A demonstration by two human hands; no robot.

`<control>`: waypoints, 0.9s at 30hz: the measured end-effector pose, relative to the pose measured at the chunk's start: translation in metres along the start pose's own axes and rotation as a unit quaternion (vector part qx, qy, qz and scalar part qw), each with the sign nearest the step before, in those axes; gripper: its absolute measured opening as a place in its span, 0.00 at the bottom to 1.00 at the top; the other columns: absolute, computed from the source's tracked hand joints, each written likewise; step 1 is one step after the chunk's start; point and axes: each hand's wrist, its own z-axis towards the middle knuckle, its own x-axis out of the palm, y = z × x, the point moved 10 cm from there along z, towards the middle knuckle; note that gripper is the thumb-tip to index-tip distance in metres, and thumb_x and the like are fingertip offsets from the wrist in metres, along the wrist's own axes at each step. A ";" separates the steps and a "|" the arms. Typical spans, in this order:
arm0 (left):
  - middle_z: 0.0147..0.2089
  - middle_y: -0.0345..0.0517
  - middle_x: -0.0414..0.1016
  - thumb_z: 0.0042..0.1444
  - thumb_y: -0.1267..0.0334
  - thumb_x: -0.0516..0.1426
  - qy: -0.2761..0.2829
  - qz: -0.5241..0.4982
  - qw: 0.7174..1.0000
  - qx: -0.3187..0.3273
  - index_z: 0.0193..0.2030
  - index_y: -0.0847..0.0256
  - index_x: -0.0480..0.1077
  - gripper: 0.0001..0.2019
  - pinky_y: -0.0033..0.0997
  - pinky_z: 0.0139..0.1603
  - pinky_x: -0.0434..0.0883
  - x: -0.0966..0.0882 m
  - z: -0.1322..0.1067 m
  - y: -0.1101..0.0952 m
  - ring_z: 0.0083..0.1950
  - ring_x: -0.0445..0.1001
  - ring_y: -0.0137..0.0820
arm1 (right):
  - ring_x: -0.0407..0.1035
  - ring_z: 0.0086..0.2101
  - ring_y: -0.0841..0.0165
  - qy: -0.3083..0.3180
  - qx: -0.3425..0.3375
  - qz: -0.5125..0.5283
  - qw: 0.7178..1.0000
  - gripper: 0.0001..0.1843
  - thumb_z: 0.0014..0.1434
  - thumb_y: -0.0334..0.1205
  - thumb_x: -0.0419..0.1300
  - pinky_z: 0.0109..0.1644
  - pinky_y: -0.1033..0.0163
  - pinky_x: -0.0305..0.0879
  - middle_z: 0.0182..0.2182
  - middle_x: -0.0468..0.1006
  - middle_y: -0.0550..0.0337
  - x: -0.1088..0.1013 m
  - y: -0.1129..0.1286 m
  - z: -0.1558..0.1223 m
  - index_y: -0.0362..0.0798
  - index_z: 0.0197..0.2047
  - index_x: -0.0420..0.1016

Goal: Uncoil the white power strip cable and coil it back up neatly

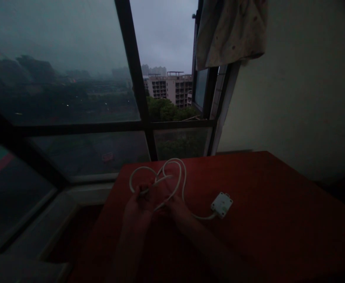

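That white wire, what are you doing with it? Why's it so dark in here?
A person sits at a red-brown table by a big window, with grey dusk outside. Both hands are on a white cable that loops over the tabletop. The left hand pinches one part of the loops, and the right hand grips another part beside it. The cable runs on to a small white square adapter, which lies flat on the table to the right of the hands. A cloth hangs by the window.
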 end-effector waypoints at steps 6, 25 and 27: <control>0.29 0.43 0.80 0.62 0.75 0.47 -0.001 0.097 0.995 0.011 0.28 0.64 0.72 0.17 0.33 0.44 0.78 -0.023 -0.020 0.037 0.35 0.80 0.29 | 0.72 0.34 0.65 0.102 0.010 0.088 0.991 0.21 0.45 0.57 0.64 0.34 0.64 0.68 0.28 0.76 0.59 0.042 -0.010 0.011 0.48 0.31 0.71; 0.27 0.41 0.78 0.43 0.57 0.66 0.044 0.377 0.921 0.087 0.36 0.61 0.70 0.15 0.32 0.40 0.74 -0.068 -0.038 0.016 0.36 0.79 0.37 | 0.71 0.28 0.70 -0.039 0.014 -0.044 0.998 0.16 0.44 0.41 0.62 0.33 0.66 0.64 0.30 0.78 0.61 -0.045 0.034 -0.023 0.47 0.39 0.74; 0.29 0.42 0.78 0.46 0.54 0.64 0.059 0.436 0.889 0.128 0.37 0.61 0.71 0.16 0.32 0.42 0.72 -0.060 -0.041 0.009 0.36 0.78 0.36 | 0.70 0.28 0.69 -0.036 0.003 -0.091 0.995 0.17 0.44 0.41 0.63 0.33 0.66 0.64 0.28 0.77 0.62 -0.043 0.035 -0.019 0.47 0.40 0.75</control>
